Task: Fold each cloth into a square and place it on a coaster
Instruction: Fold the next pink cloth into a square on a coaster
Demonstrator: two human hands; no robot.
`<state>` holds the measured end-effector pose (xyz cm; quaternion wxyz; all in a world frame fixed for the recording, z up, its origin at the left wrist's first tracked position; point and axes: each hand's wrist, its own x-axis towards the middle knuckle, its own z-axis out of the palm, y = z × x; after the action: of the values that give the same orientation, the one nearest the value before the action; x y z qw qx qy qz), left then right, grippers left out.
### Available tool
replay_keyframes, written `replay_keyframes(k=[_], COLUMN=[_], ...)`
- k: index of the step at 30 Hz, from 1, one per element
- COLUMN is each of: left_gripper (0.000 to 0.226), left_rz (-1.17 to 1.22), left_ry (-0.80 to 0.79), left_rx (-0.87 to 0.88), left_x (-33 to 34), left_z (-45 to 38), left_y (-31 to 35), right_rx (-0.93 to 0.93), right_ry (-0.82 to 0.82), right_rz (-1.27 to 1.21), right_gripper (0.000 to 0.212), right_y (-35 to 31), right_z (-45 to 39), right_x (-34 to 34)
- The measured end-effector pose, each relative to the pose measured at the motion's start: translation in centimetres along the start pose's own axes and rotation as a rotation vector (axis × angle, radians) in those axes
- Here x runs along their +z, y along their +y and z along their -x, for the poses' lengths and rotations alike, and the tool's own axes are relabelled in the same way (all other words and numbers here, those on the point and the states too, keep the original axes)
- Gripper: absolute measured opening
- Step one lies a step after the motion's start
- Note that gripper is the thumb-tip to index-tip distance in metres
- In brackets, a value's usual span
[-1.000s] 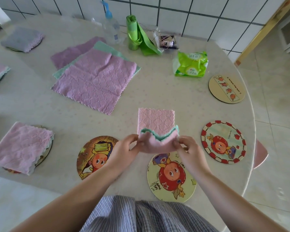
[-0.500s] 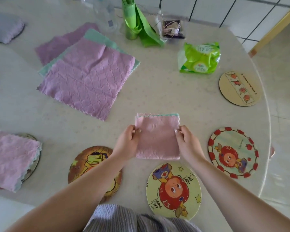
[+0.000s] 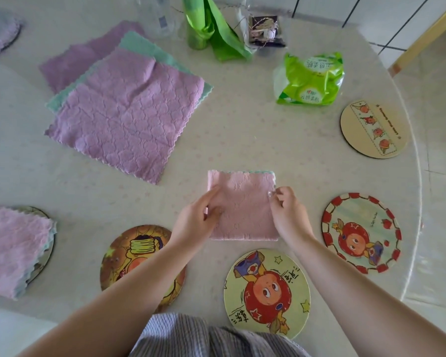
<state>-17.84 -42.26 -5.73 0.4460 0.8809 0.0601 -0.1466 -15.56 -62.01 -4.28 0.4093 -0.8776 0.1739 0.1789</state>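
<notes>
1. Your left hand (image 3: 198, 220) is lying on the left part of the folded pink cloth (image 3: 245, 210), fingers (image 3: 213, 195) loosely spread and pressing it to the table (image 3: 229, 135)
2. Your right hand (image 3: 286, 212) is pinching the cloth's right edge, fingertips (image 3: 273, 195) closed on the hem
3. The cloth is now sitting flat as a rough square, a mint edge peeking along its far side; a second ago its near half was lifted and mid-fold, so the last fold looks done and you are only tidying edges
4. It is resting on bare table, just beyond the yellow coaster (image 3: 267, 292) and between the brown coaster (image 3: 142, 256) and the red-bordered coaster (image 3: 361, 233), touching none of them
5. Since half a second ago your left hand has been sliding further onto the cloth
6. Outward, a finished cloth (image 3: 13, 246) is sitting on a coaster at left, and the unfolded purple stack (image 3: 124, 112) is waiting beyond, so placing this one is likely next
</notes>
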Motion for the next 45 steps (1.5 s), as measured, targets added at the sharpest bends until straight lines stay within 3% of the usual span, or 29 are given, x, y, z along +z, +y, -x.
replay_keyframes(k=[3,9,17,19,21,23,25,31,38,42,45], left_gripper=[0.046,0.042,0.039,0.035,0.033,0.037,0.043,0.059,0.074,0.073,0.062], left_rz=[-0.010,-0.071,-0.051,-0.093,-0.212,-0.332,-0.446,-0.749,-0.886,-0.848,-0.632], left_ry=[0.060,0.058,0.103,0.209,0.286,0.252,0.132,-0.005,-0.056,-0.039,0.128], left_rx=[0.010,0.013,-0.036,0.029,0.176,0.356,0.453,0.401,0.255,0.115,0.146], left_x=[0.3,0.4,0.3,0.3,0.5,0.9,1.6,2.0,0.6,-1.4,-2.9], left_z=[0.1,-0.3,-0.5,0.2,0.9,1.1,0.7,-1.4,-2.5,-2.7,-1.0], left_y=[0.4,1.1,1.3,0.7,0.1,0.1,0.4,-0.8,-0.6,-1.1,-1.5], right_rx=[-0.054,-0.095,-0.065,-0.145,-0.360,-0.566,-0.634,-0.584,-0.474,-0.359,-0.355], right_ry=[0.052,0.066,0.142,0.192,0.216,0.158,0.068,0.001,-0.016,-0.009,0.070], right_rz=[-0.131,-0.058,-0.098,-0.050,0.095,0.297,0.475,0.789,0.874,0.825,0.596], right_gripper=[0.034,0.007,0.005,0.013,0.022,0.036,0.045,0.059,0.070,0.066,0.060], right_y=[0.1,-0.4,-0.1,-0.1,0.0,0.2,0.5,1.8,2.1,3.0,3.4], right_z=[0.6,-0.4,-0.7,0.0,0.9,1.5,1.5,0.1,-1.0,-1.0,0.3], right_x=[-0.2,-0.4,-0.5,-0.2,0.2,1.2,2.4,3.0,1.2,-0.5,-1.5])
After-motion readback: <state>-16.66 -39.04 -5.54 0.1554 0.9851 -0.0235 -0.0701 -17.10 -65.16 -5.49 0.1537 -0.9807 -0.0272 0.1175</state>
